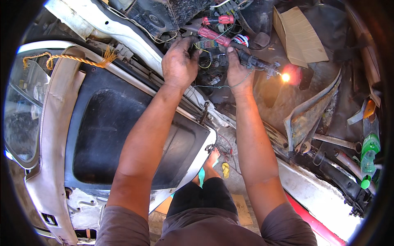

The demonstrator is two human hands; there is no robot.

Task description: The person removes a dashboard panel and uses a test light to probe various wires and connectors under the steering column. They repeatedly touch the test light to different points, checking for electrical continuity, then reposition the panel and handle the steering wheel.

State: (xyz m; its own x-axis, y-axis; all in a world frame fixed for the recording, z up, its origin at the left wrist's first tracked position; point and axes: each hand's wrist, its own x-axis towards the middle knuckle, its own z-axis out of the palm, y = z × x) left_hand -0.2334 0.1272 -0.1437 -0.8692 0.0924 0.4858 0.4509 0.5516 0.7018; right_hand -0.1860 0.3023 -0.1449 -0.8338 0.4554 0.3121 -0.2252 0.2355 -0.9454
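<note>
Between my two hands is a small fuse box with a row of coloured fuses and thin wires around it. My left hand is closed at its left side, fingers curled and darkened with grime. At the opposite side, my right hand is closed with its thumb on top; its other fingers are hidden underneath. A dark lamp socket lies just beyond the right thumb, and a small bulb glows at its end. Pink-handled tools lie just past the fuse box. A thin green wire crosses my right wrist.
An open car door fills the left side, with a yellow rope over its frame. Folded cardboard lies on the car floor at far right. A wrench and a green plastic bottle are at the right edge.
</note>
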